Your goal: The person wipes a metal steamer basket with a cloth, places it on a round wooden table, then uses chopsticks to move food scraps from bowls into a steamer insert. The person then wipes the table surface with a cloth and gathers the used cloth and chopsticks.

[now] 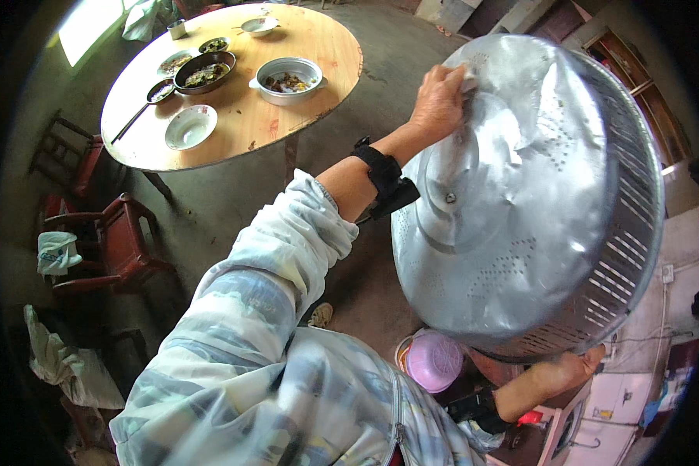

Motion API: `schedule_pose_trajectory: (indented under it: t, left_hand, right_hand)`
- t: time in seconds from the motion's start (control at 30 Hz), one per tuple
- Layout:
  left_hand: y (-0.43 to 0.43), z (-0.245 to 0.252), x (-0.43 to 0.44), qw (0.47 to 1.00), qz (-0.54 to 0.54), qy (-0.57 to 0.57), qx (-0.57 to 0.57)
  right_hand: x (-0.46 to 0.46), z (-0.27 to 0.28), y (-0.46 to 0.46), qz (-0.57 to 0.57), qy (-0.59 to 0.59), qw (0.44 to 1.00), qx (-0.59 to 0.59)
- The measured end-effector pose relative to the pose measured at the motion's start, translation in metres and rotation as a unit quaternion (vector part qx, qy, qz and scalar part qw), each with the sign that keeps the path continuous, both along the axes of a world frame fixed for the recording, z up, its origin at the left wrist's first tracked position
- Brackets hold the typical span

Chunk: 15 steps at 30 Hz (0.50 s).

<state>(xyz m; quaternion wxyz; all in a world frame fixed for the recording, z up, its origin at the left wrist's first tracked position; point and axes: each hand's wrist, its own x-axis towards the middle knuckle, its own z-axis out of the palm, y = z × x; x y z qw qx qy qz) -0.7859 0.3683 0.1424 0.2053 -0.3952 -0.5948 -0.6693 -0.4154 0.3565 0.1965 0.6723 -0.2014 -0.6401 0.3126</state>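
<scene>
A large round aluminium cover (501, 192), dented and perforated, fills the right side of the view, tilted on its edge. Slots run around its side wall, and a small fitting (450, 198) sits in the middle of its outer face. My left hand (440, 99) presses a wadded whitish cloth (470, 80) to that face near the upper edge. At the lower rim, my right hand (574, 368) grips the cover, its fingers partly hidden by it. Both wrists wear black straps.
Ahead to the left stands a round wooden table (233, 128) with bowls, a dark pan (205, 72) and a two-handled pot (287, 80) of food. Red chairs (113, 244) line the left. Below the cover is a purple plastic basket (434, 360), beside a red-brown surface (495, 364).
</scene>
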Motion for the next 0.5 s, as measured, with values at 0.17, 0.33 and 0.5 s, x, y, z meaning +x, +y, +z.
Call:
schedule_pose_trajectory:
  t: [0.17,0.33,0.5]
  left_hand:
    - [0.002,-0.085,-0.027,0.993,0.058,-0.076,-0.073]
    - [-0.034,-0.117,-0.045,0.977,0.004,-0.181,-0.112]
    - [-0.08,-0.108,-0.053,0.979,0.094,-0.159,-0.09]
  right_hand:
    - [-0.015,0.02,0.057,-0.069,0.074,0.991,-0.091]
    - [-0.056,0.014,0.077,-0.029,0.033,0.996,-0.078]
    - [-0.127,0.018,0.068,0.05,0.07,0.993,-0.081]
